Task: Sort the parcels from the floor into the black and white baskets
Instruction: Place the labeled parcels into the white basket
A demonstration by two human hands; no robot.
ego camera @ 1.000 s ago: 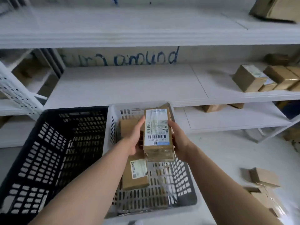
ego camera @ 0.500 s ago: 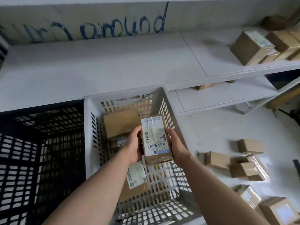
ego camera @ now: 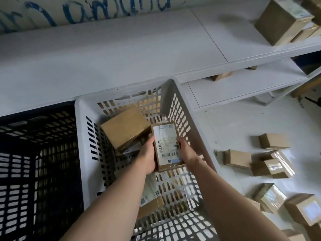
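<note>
The left hand [ego camera: 147, 157] and right hand [ego camera: 186, 154] are clasping a labelled parcel [ego camera: 167, 145] over the white basket [ego camera: 81, 136]; loose parcels [ego camera: 238, 158] are littering the pale floor [ego camera: 225, 122] at three o'clock.

The parcel [ego camera: 167, 146] I hold is matt brown cardboard, its white paper label under glossy clear tape. The white basket [ego camera: 79, 126] and black basket [ego camera: 40, 113] are smooth moulded plastic lattice, and the shelf [ego camera: 121, 54] looks like smooth, matt white board. The boxes [ego camera: 273, 165] on the pale, smooth floor [ego camera: 225, 133] are cardboard too, some wrapped in glinting tape.
</note>
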